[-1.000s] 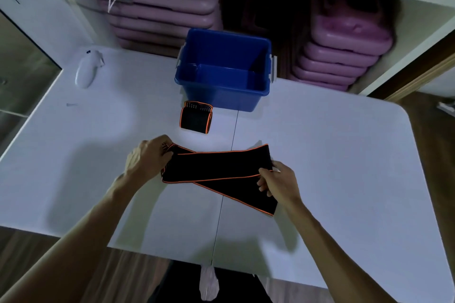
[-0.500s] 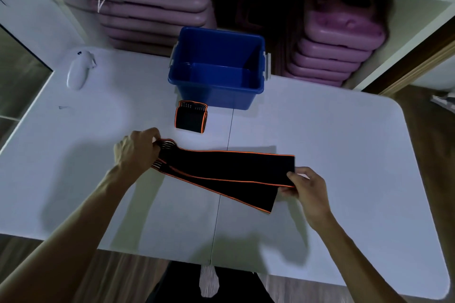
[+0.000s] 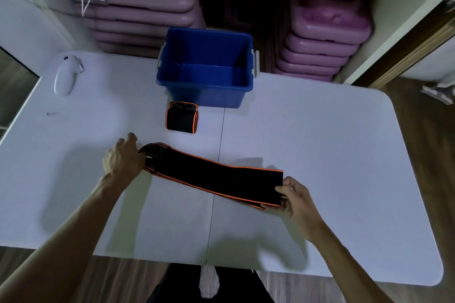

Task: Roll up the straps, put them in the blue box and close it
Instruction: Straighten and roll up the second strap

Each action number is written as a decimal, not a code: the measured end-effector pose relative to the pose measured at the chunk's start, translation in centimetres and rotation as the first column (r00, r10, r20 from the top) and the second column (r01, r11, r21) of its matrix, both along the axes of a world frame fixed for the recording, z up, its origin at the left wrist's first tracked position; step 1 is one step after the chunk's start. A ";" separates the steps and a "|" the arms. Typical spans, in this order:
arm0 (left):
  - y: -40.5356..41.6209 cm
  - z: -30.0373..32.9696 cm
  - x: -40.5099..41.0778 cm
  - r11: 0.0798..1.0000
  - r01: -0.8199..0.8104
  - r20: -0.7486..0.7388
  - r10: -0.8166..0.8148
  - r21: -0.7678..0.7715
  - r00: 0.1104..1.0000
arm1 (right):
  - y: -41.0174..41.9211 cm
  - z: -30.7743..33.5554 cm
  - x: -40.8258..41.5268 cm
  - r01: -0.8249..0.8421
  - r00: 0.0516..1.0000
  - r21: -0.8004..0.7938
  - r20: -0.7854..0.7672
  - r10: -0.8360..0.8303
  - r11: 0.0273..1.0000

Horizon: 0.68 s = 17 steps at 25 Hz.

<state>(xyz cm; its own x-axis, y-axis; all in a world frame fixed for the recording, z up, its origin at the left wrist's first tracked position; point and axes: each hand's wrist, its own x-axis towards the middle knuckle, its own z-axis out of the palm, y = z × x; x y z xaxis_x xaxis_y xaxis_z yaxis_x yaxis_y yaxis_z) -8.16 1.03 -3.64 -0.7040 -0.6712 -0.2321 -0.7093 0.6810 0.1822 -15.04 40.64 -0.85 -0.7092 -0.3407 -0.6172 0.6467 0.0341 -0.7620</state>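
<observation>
**Kid:** Head camera first! What is closest to us?

**Helper:** Two bare arms reach over the near edge of the white table [image 3: 344, 155]. The right hand [image 3: 299, 200] pinches the right end of a long black strap [image 3: 214, 174] with orange edges. Its thumb is on top and its fingers curl under.

**Kid:** And the other hand?

**Helper:** The left hand [image 3: 123, 160] is closed on the left end, the end with the ribbed part. The strap is stretched flat between both hands, low over the table. It looks folded double, because a second layer peeks out along the near edge.

**Kid:** What is past that?

**Helper:** A rolled strap [image 3: 182, 118] lies just in front of the blue box [image 3: 206, 96]. The box is open and looks empty. I see no lid anywhere. Far to the left sits a white controller [image 3: 64, 76]. Behind the table are stacks of purple cases [image 3: 320, 44].

**Kid:** So what is left to do?

**Helper:** I think this strap needs rolling. Then both go in the box.

**Kid:** What could go wrong?

**Helper:** The two layers are not lined up. A roll started like that may come out crooked, like a cone. A loose roll could spring open when let go. The finished roll is not fastened that I can see, so a bump could undo it.
</observation>
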 end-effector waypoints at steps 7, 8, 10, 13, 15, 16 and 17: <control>-1.4 -0.3 0.6 0.985 -0.096 -0.161 0.119 0.145 0.980 | -1.4 -2.4 0.3 -0.166 0.960 0.476 -0.123 0.253 0.864; -1.4 -0.4 0.8 0.983 -0.095 -0.172 0.122 0.157 0.978 | -1.4 -2.5 0.4 -0.192 0.937 0.534 -0.149 0.315 0.823; -1.2 -0.5 1.6 0.985 -0.083 -0.186 0.111 0.151 0.976 | -1.6 -2.4 0.6 -0.230 0.895 0.608 -0.174 0.410 0.760; -1.3 -1.1 2.8 0.993 -0.033 -0.232 0.058 0.111 0.971 | -1.9 -2.0 0.4 -0.212 0.889 0.609 -0.204 0.409 0.764; -2.0 -1.4 3.0 0.994 -0.058 -0.265 0.081 0.093 0.961 | -2.2 -1.5 0.1 -0.189 0.900 0.559 -0.230 0.370 0.807; -2.3 -1.3 3.0 0.993 -0.077 -0.275 0.100 0.095 0.956 | -2.5 -1.2 0.0 -0.193 0.907 0.518 -0.228 0.353 0.833; -2.4 -1.2 2.9 0.990 -0.099 -0.278 0.124 0.104 0.953 | -2.8 -1.1 0.0 -0.200 0.913 0.485 -0.222 0.341 0.852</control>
<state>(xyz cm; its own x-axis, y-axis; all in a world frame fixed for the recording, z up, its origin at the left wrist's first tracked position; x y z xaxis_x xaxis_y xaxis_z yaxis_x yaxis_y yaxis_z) -5.29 -1.38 -4.80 -0.6711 -0.7351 -0.0959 -0.6906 0.5728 0.4416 -15.07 37.80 -1.99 -0.7983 -0.2862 -0.5299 0.3139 0.5531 -0.7717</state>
